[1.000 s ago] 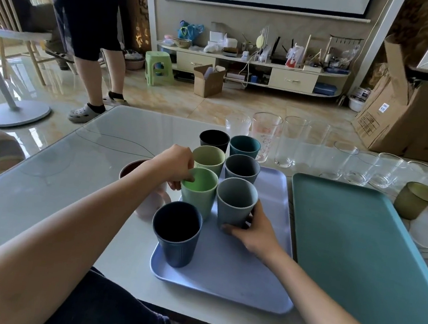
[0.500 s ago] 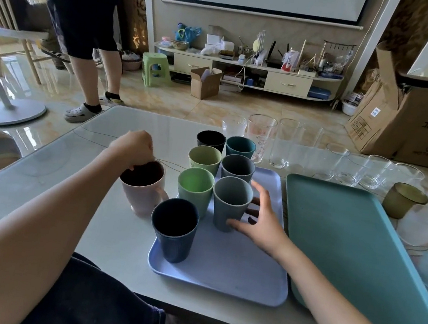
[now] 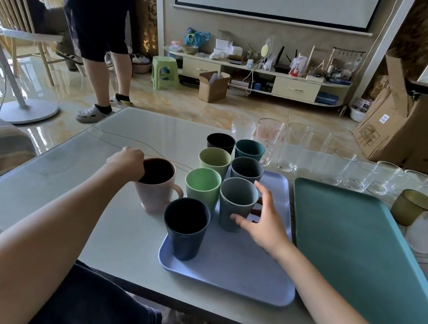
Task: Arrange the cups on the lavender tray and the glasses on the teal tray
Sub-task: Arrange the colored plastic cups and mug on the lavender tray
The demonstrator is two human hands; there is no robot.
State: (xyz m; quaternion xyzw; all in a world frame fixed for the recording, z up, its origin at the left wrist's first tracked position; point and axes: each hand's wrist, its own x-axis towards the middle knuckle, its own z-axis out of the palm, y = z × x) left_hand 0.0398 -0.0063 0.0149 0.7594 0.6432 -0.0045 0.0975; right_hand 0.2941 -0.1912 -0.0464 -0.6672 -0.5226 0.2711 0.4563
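Navy cup (image 3: 185, 228) nearest, on lavender tray (image 3: 242, 271) front-left corner. Right hand (image 3: 263, 222) open, fingers spread beside grey cup (image 3: 237, 204), thumb touching it, no grip. Left hand (image 3: 128, 162) fingers closed on rim of pink mug (image 3: 157, 184), mug on desk (image 3: 47, 180) just left of tray: not yet placed. Seven cups on tray in two rows, far pair near or past far edge, cannot tell. Teal tray (image 3: 358, 257) bare. Clear glasses (image 3: 291, 147) in row on desk behind trays, olive glass (image 3: 411, 206) right of teal tray: glasses step not begun.
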